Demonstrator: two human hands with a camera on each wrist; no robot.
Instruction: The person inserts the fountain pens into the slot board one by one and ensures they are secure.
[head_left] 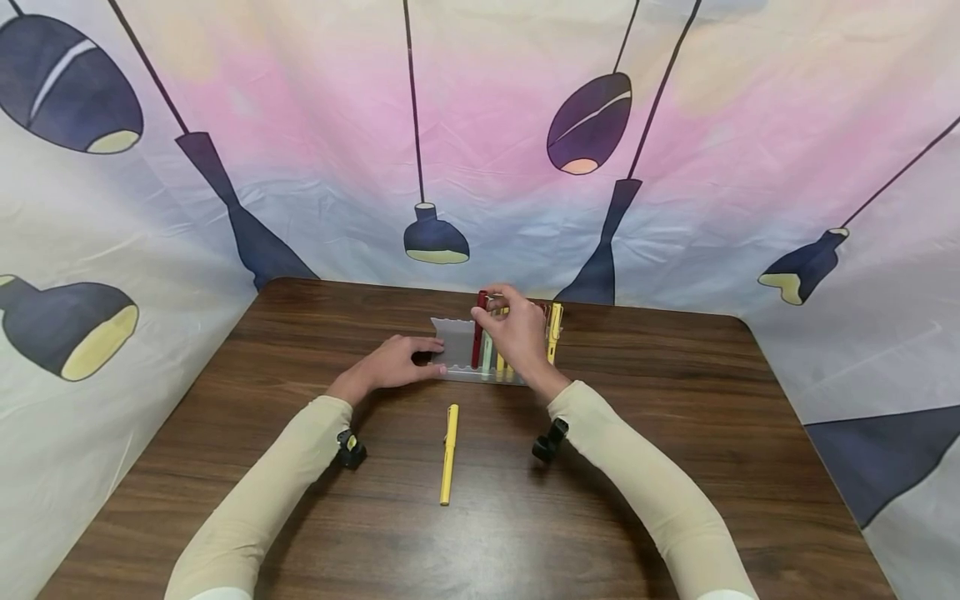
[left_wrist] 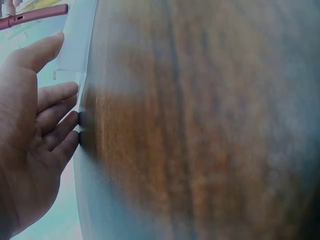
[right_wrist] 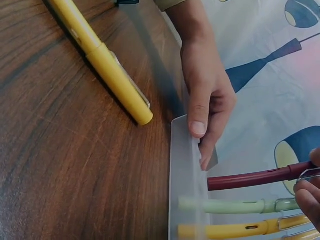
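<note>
A clear plastic pen rack [head_left: 454,343] with notched edges stands toward the back of the table. With thumb and fingertips, my right hand [head_left: 522,329] pinches the cap of a dark red pen [head_left: 476,343], whose lower end reaches the rack's front lip. My left hand [head_left: 393,361] touches the rack's left end, its fingers fairly straight and the thumb at the front edge. Beside the red pen, a light green pen [right_wrist: 232,206] and a yellow pen [right_wrist: 240,230] lie in the rack. Another yellow pen [head_left: 555,329] is at its right end; my right hand partly hides the pens between.
A loose yellow pen [head_left: 448,458] with a clip lies on the brown wooden table [head_left: 360,533], nearer than the rack and between my forearms. Behind the table hangs a cloth [head_left: 330,158] printed with lamps. Small black cameras [head_left: 351,450] sit on both wrists.
</note>
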